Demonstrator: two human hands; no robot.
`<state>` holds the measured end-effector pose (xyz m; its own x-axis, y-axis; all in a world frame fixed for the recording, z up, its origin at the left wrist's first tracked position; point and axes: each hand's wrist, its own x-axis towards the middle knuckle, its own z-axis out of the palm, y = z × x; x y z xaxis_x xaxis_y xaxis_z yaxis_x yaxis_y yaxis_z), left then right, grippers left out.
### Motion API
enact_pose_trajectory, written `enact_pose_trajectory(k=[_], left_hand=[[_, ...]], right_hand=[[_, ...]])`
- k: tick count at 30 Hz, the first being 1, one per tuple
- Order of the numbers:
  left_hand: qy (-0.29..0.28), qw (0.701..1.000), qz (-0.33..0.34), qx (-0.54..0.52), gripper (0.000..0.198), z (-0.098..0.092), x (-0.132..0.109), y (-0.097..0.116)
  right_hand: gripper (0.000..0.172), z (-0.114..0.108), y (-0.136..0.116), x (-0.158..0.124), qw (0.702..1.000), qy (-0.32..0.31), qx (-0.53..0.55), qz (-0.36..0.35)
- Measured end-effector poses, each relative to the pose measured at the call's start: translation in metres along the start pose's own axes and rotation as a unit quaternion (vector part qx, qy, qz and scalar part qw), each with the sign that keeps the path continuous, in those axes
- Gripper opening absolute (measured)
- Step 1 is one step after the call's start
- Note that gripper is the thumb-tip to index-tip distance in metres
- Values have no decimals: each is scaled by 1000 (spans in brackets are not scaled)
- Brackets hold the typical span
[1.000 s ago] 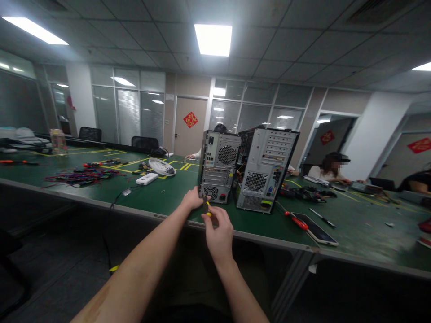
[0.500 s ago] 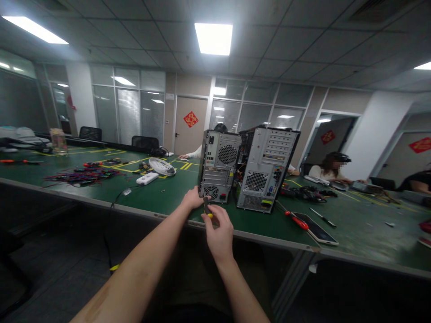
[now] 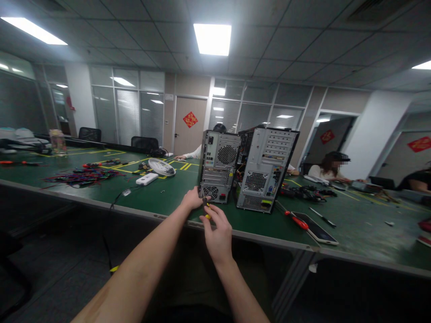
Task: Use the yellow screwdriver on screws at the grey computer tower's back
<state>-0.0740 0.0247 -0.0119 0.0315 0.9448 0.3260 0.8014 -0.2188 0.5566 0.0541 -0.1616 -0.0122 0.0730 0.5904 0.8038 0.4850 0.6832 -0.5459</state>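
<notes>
Compared with half a second ago, the right hand is seen slightly higher and closer to the computer case, and the screwdriver is raised with it. The left hand is found where it was.

The screwdriver, short and dark with a yellow band, is pinched between the thumb and fingertips of the right hand, just in front of the lower rear corner of the case and above the near edge of the desk. The left hand is laid against that same corner with its fingers curled; whether anything is gripped in it cannot be told.

A second case is stood just right of the first, both upright with rear panels turned to the camera. A red-handled screwdriver and a phone are laid further right on the desk.

No brand or label can be read — the red sign on the door is too small to be made out.
</notes>
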Motion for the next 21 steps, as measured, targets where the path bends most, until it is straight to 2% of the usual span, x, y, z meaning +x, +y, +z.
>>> enact_pose_trajectory(k=[21], left_hand=[[-6, 1000, -4, -4, 77, -1, 0, 0]], right_hand=[[31, 0, 0, 1, 1000, -5, -11, -24]])
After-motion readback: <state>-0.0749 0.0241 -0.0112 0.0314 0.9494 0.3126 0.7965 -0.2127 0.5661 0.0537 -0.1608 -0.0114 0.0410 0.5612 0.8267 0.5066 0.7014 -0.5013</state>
